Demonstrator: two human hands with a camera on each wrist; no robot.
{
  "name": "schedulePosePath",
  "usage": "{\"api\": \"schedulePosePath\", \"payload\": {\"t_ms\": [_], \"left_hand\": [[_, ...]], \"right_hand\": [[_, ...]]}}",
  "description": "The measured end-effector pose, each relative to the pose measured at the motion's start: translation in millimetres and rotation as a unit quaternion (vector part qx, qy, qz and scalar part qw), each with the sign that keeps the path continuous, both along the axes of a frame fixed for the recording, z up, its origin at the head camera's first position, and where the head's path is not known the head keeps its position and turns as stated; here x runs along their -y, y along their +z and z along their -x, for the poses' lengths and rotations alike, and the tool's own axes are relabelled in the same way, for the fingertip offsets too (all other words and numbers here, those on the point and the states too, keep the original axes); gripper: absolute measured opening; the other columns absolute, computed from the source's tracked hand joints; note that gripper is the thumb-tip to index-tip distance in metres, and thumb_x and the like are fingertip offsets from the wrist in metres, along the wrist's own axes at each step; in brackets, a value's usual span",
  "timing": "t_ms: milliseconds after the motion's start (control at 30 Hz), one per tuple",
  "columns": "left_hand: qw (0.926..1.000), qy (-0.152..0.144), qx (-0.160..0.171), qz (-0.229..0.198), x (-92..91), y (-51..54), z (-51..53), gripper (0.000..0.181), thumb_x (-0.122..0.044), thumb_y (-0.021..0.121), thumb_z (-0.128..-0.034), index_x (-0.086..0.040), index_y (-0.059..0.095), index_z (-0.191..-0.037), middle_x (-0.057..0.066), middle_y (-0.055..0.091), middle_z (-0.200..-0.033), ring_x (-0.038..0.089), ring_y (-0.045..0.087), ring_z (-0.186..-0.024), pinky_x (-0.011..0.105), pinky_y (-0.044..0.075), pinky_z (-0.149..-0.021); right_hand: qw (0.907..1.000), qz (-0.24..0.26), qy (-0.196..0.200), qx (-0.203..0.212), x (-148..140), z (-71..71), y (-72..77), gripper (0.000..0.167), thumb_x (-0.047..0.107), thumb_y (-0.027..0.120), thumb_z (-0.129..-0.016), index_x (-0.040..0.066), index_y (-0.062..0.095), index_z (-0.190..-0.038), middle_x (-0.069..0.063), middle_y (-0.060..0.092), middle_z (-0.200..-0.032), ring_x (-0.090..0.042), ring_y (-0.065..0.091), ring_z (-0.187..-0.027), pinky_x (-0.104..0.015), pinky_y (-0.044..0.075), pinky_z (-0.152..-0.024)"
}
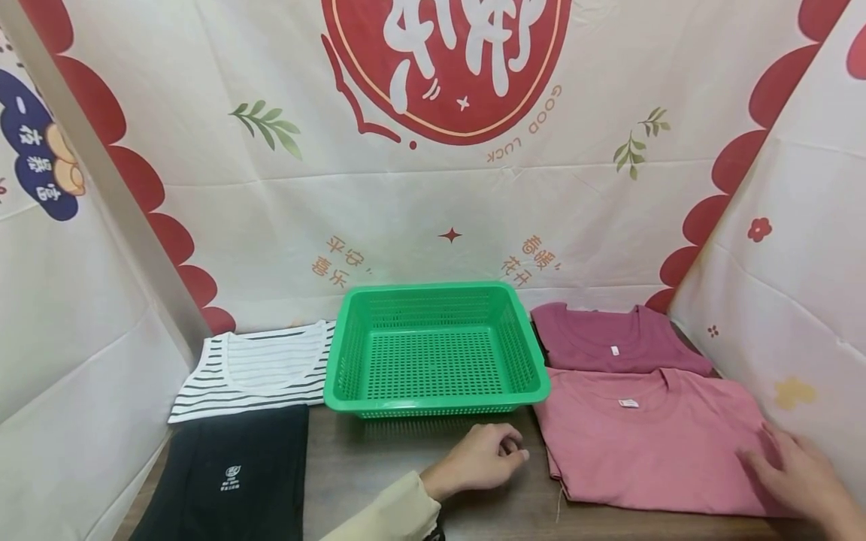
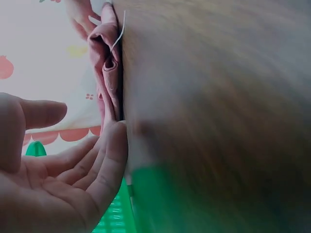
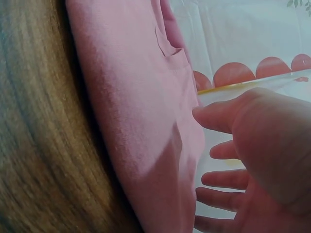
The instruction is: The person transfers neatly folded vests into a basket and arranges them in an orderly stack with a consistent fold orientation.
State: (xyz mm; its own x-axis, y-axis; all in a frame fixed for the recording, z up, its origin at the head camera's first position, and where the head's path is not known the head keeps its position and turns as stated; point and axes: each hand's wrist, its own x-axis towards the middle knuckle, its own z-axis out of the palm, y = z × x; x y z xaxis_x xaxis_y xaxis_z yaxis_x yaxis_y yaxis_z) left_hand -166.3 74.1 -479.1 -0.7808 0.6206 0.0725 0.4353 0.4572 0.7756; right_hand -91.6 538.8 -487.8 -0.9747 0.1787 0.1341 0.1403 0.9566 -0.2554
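A folded pink T-shirt (image 1: 643, 451) lies on the table at the right, its collar and label toward the back. Beside its right edge is my right hand (image 1: 788, 469), fingers spread and fairly straight. In the right wrist view that hand (image 3: 267, 155) has its thumb close to the pink cloth (image 3: 131, 107); whether it touches is unclear. My left hand (image 1: 480, 458) is at the table in front of the green basket, loosely bent and holding nothing. The left wrist view shows its relaxed fingers (image 2: 109, 170) near the shirt's folded edge (image 2: 104, 68).
A green plastic basket (image 1: 337, 353) stands at the back middle with nothing inside. Behind the pink shirt lies a folded plum top (image 1: 588, 342). At the left are a striped white top (image 1: 203, 391) and a black folded garment (image 1: 264, 466). Printed cloth walls (image 1: 419, 218) enclose the table.
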Motion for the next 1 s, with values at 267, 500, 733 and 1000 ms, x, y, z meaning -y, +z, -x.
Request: {"api": "schedulePosePath", "payload": {"t_ms": [267,500,733,1000], "left_hand": [[0.9929,0.048,0.101,-0.039,-15.3,4.4,3.1,0.040,-0.028,0.067,-0.0914,0.000,0.066,-0.120,-0.010,0.068,-0.085,-0.003,0.060,-0.072,0.019,0.049,-0.070],[0.9588,0.094,0.241,-0.118,-31.2,0.3,4.6,0.048,-0.023,0.066,-0.0934,0.004,0.055,-0.131,0.002,0.072,-0.092,0.019,0.070,-0.075,0.032,0.056,-0.070],[0.9086,0.127,0.333,-0.218,-45.5,-0.1,9.5,0.052,-0.013,0.064,-0.0935,0.012,0.044,-0.135,0.019,0.069,-0.102,0.033,0.069,-0.094,0.044,0.057,-0.081],[0.8797,0.143,0.370,-0.263,-56.5,0.0,14.2,0.059,-0.012,0.060,-0.0941,0.015,0.037,-0.141,0.019,0.062,-0.115,0.034,0.065,-0.103,0.049,0.053,-0.092]], "right_hand": [[0.9995,0.014,0.011,0.026,-4.0,0.4,0.3,0.071,0.025,0.057,-0.100,-0.035,0.029,-0.127,-0.057,0.034,-0.118,-0.067,0.038,-0.106,-0.072,0.035,-0.087],[0.9969,0.041,0.010,0.066,-4.5,0.3,3.4,0.075,0.028,0.049,-0.103,-0.037,0.020,-0.129,-0.059,0.027,-0.120,-0.070,0.033,-0.111,-0.072,0.032,-0.091],[0.9938,0.056,0.008,0.095,-3.9,4.5,7.9,0.077,0.031,0.046,-0.105,-0.037,0.018,-0.129,-0.059,0.025,-0.122,-0.071,0.031,-0.113,-0.072,0.032,-0.091],[0.9899,0.095,-0.010,0.105,-7.2,10.5,10.5,0.081,0.035,0.040,-0.105,-0.036,0.011,-0.132,-0.059,0.020,-0.125,-0.072,0.025,-0.116,-0.074,0.027,-0.094]]}}
